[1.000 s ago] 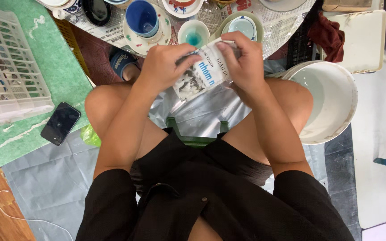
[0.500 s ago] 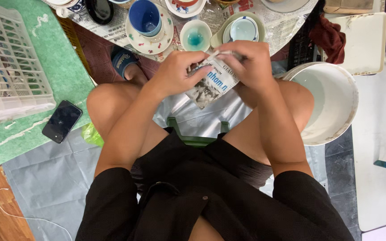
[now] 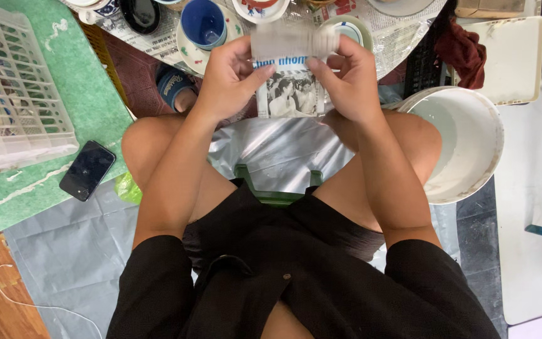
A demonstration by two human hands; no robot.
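Newspaper sheet (image 3: 290, 94) held above your knees, pinched by left hand (image 3: 230, 78) and right hand (image 3: 346, 81); light, limp, tear-prone, probably wrapping something; grip the side edges.

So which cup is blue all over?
The blue cup on a saucer, just beyond the left hand. The cup by the right hand is pale with a green rim.

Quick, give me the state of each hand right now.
Left hand: closed, pinching the left edge of the newspaper sheet.
Right hand: closed, pinching the same sheet's right edge.
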